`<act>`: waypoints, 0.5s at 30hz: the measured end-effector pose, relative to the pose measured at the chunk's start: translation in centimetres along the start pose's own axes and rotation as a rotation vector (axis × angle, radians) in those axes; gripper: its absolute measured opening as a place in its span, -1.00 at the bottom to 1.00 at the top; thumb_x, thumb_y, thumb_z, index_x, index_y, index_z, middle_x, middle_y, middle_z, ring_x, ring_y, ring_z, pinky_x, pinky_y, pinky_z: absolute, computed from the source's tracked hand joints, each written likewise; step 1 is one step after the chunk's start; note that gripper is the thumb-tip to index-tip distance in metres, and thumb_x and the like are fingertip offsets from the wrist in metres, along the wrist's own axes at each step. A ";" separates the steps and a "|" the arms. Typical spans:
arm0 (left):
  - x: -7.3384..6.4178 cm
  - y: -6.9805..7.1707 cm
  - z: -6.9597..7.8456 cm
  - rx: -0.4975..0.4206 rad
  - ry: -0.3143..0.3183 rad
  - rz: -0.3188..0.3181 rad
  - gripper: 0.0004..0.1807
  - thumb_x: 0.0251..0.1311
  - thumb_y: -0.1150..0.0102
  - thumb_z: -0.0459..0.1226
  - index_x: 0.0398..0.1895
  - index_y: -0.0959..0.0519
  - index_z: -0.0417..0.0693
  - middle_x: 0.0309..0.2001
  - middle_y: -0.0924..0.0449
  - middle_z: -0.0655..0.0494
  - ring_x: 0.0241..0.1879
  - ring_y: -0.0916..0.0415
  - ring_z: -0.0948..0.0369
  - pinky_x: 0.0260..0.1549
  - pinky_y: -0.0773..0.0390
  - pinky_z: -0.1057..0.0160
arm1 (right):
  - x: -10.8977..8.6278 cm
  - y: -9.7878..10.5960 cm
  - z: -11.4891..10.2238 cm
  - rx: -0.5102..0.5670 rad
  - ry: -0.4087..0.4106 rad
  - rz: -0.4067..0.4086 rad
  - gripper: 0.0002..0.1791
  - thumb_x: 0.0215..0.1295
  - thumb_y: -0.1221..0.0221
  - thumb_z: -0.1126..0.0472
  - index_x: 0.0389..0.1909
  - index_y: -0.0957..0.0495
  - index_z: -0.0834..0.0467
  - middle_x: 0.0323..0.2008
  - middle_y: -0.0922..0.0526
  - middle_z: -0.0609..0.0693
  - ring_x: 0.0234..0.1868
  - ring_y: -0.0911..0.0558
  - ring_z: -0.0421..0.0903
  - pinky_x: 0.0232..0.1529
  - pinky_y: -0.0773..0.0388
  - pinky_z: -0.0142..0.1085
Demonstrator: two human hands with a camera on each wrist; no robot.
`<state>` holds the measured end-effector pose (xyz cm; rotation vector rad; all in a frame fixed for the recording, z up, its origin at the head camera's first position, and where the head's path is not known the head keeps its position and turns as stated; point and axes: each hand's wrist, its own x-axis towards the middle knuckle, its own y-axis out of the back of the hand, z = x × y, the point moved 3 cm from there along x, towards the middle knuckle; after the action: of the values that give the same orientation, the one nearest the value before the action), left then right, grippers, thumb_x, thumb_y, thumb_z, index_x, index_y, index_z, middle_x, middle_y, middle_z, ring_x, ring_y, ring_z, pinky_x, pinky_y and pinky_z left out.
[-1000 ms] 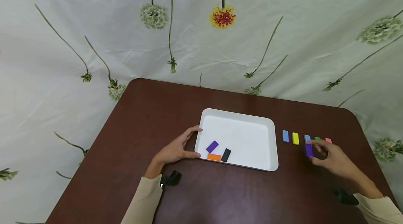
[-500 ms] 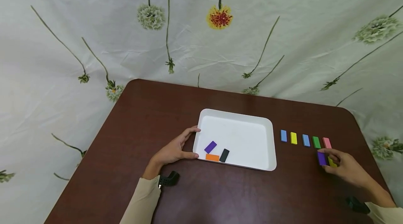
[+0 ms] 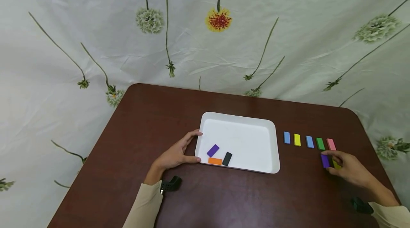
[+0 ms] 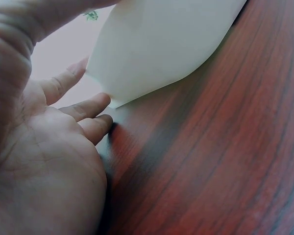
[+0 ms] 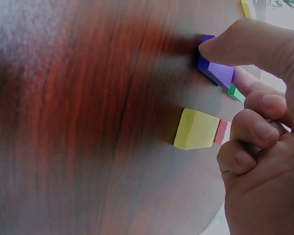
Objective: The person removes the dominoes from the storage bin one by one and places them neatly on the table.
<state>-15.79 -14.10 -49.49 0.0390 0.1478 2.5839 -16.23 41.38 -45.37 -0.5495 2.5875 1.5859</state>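
Observation:
In the head view my right hand (image 3: 347,168) pinches a purple block (image 3: 325,161) between thumb and index finger. The right wrist view shows this purple block (image 5: 218,72) close to the tabletop, the other fingers curled back. A yellow block (image 5: 196,129) lies beside it, partly hidden by the hand in the head view. My left hand (image 3: 174,155) touches the left side of a shallow white tray (image 3: 273,142), fingers extended and thumb near its front corner. Inside the tray lie a purple block (image 3: 213,150), an orange block (image 3: 215,161) and a black block (image 3: 227,158).
Right of the tray runs a row: a blue block (image 3: 287,137), a yellow block (image 3: 297,139), another blue block (image 3: 309,142), a green block (image 3: 320,144) and a pink block (image 3: 331,144). A flowered cloth (image 3: 237,53) hangs behind the brown table (image 3: 160,114).
My right hand has moved right and nearer with the purple block, from in front of the second blue block to beside the nearer yellow one. My left hand stays at the tray.

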 end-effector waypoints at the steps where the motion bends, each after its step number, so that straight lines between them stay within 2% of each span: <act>1: 0.0 0.0 0.0 0.000 0.002 0.001 -0.08 0.09 -0.46 -0.39 0.47 -0.13 -0.18 0.59 0.10 -0.09 0.59 0.24 0.05 0.34 0.00 0.58 | 0.0 0.0 0.0 -0.004 0.005 0.002 -0.47 0.13 -0.35 0.40 0.15 -0.49 0.41 -0.54 -0.13 -0.09 -0.53 -0.14 -0.29 -0.53 -0.09 -0.31; 8: 0.1 0.0 0.0 -0.001 0.002 0.003 -0.07 0.09 -0.46 -0.39 0.48 -0.13 -0.15 0.58 0.08 -0.07 0.59 0.22 0.06 0.36 0.01 0.53 | 0.1 0.0 0.1 -0.012 0.028 0.014 -0.49 0.12 -0.36 0.40 0.12 -0.51 0.41 -0.54 -0.17 -0.09 -0.54 -0.14 -0.31 -0.53 -0.10 -0.32; 15: 0.0 0.0 0.1 -0.009 0.004 -0.001 -0.07 0.09 -0.46 -0.39 0.48 -0.12 -0.17 0.59 0.10 -0.07 0.59 0.24 0.06 0.36 0.01 0.53 | -0.1 -0.1 0.1 0.013 0.018 0.012 -0.49 0.12 -0.35 0.41 0.12 -0.50 0.42 -0.54 -0.18 -0.08 -0.54 -0.14 -0.30 -0.53 -0.11 -0.32</act>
<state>-15.79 -14.10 -49.41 0.0309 0.1373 2.5836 -16.10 41.40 -45.50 -0.5509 2.6164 1.5742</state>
